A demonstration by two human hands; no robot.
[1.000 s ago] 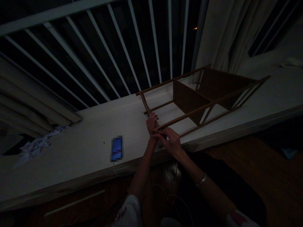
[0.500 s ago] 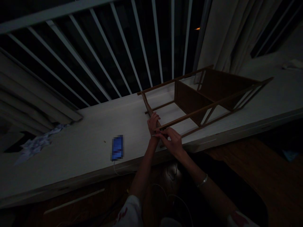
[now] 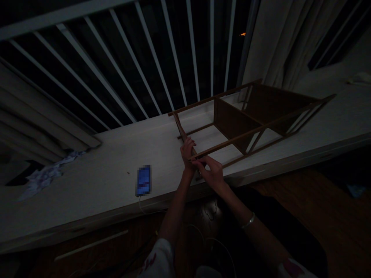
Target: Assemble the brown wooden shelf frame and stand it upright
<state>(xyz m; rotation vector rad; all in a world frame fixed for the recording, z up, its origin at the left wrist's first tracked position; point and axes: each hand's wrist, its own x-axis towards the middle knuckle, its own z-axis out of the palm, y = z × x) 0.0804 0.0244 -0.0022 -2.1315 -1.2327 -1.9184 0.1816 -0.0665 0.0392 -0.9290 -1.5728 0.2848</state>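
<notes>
At the far left, a heavy beige fabric curtain [image 3: 43, 112] hangs in deep folds, with a crumpled pale patterned cloth [image 3: 46, 175] lying at its foot on the long off-white ledge [image 3: 113, 162]. Behind the ledge, a white barred railing [image 3: 66, 17] with straight, slender bars stands against darkness. A rectangular phone with a blue screen [image 3: 143, 180], its display pixelated, lies flat on the ledge to the left of both hands, a thin white cable [image 3: 142, 208] running from its lower end.

Next comes the left hand [image 3: 188, 152], its forearm reaching up from below. Its fingers are folded over the end crossbar of the brown wooden shelf frame [image 3: 237, 121], close to the near corner. The right hand [image 3: 211, 170] comes in from the lower right, just beside the left, thumb and forefinger drawn towards each other at that same corner; it is too dark to tell whether they are closed on anything. A shiny silver-coloured bracelet [image 3: 248, 221] circles the right wrist.

The frame lies on its side on the ledge, stretching away from the hands to the upper right: narrow straight rails joining 2 flat, dark brown panels. Beyond it, a pale fabric curtain [image 3: 266, 42] falls in vertical folds.
</notes>
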